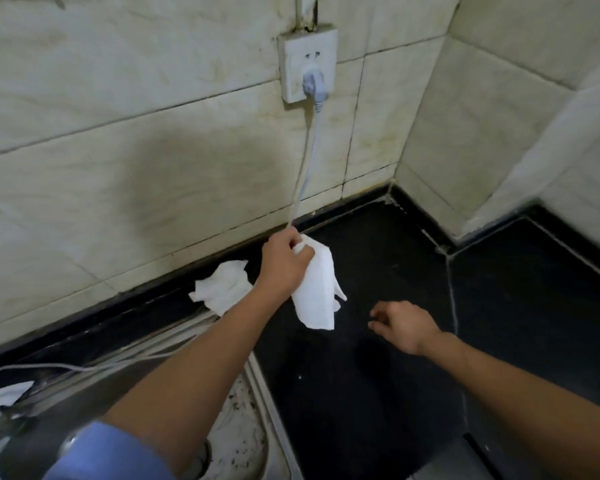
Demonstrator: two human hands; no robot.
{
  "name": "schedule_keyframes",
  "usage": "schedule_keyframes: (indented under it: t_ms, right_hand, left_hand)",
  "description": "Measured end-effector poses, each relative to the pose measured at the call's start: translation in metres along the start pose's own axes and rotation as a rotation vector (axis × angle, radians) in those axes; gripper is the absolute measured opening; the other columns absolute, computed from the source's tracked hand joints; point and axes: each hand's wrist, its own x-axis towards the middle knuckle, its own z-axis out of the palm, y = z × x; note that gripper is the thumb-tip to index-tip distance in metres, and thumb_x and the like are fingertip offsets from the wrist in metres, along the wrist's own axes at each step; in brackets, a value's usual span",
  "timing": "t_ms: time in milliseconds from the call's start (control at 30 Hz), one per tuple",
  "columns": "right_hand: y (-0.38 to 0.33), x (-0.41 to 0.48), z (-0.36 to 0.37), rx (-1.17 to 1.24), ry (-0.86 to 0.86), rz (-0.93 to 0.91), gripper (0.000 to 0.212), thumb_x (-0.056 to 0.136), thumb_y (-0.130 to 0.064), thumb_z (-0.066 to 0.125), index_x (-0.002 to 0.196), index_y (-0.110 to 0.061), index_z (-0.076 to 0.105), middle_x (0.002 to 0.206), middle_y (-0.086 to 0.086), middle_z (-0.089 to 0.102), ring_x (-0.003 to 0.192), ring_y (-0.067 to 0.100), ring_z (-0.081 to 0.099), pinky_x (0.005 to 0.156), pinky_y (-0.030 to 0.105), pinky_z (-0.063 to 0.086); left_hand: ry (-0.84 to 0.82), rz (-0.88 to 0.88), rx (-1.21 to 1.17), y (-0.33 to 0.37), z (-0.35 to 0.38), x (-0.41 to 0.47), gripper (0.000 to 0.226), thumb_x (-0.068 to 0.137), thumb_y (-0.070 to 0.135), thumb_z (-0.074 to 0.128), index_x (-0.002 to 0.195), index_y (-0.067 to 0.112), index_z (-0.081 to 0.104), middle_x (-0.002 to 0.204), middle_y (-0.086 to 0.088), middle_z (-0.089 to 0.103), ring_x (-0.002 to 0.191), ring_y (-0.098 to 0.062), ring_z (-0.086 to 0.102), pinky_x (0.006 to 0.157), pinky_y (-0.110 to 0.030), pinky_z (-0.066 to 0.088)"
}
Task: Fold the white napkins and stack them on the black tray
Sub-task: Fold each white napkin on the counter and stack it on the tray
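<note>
The left hand (pixel 284 263) pinches the top edge of a limp white paper napkin (pixel 317 292) so it hangs above the black stone table (pixel 378 393), while the right hand (pixel 404 325) hovers low beside it, fingers loosely spread and holding nothing; I'd have that free hand catch the dangling lower corners and lay the sheet flat before creasing. A second, crumpled white napkin (pixel 222 289) lies by the wall behind the left forearm, the pale grey power cord (pixel 307 157) from the white wall socket (pixel 307 67) drops right by the raised knuckles and could snag, and I can't make out a black tray.
</note>
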Motion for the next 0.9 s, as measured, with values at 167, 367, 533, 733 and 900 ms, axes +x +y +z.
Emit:
schedule_keyframes:
  t_ms: [167,367,533,733,900]
  right_hand:
    - [0.08,-0.03,0.008,0.031,-0.014,0.106,0.031,0.092,-0.047,0.054,0.117,-0.031,0.059,0.11,-0.003,0.068,0.101,0.02,0.063,0.083,0.032,0.05]
    - [0.148,-0.047,0.04,0.133,-0.111,0.108,0.028,0.093,-0.044,0.055,0.115,-0.029,0.06,0.104,-0.006,0.069,0.095,0.016,0.062,0.081,0.033,0.051]
    - [0.159,-0.045,0.058,0.185,-0.113,0.033,0.03,0.093,-0.042,0.057,0.118,-0.026,0.062,0.106,-0.006,0.069,0.095,0.016,0.063,0.081,0.032,0.052]
    - [0.135,-0.034,0.06,0.184,0.004,-0.093,0.025,0.092,-0.034,0.058,0.115,-0.025,0.064,0.108,-0.005,0.067,0.094,0.015,0.063,0.081,0.031,0.052]
    - [0.11,-0.033,0.07,0.119,0.003,-0.237,0.028,0.091,-0.029,0.056,0.118,-0.028,0.061,0.116,-0.004,0.058,0.1,0.015,0.058,0.08,0.031,0.048]
  left_hand:
    - [-0.201,-0.088,0.012,-0.01,0.098,-0.044,0.022,0.081,0.005,0.06,0.068,0.012,0.044,0.064,0.003,0.046,0.058,-0.006,0.041,0.053,-0.017,0.035]
    - [-0.338,-0.266,0.106,-0.054,0.18,-0.092,0.013,0.082,0.006,0.059,0.08,0.016,0.05,0.079,0.005,0.055,0.073,-0.01,0.052,0.058,-0.018,0.038]
    - [-0.296,-0.313,0.36,-0.082,0.184,-0.118,0.021,0.083,0.016,0.063,0.097,0.018,0.049,0.096,0.003,0.053,0.083,-0.014,0.054,0.064,-0.026,0.041]
    - [-0.037,-0.151,0.561,-0.079,0.163,-0.14,0.019,0.083,0.022,0.066,0.098,0.018,0.055,0.103,0.003,0.05,0.091,-0.016,0.051,0.07,-0.033,0.048]
    - [-0.336,-0.057,0.546,-0.082,0.182,-0.167,0.017,0.089,0.032,0.058,0.098,0.018,0.059,0.098,0.004,0.052,0.087,-0.014,0.055,0.07,-0.025,0.042]
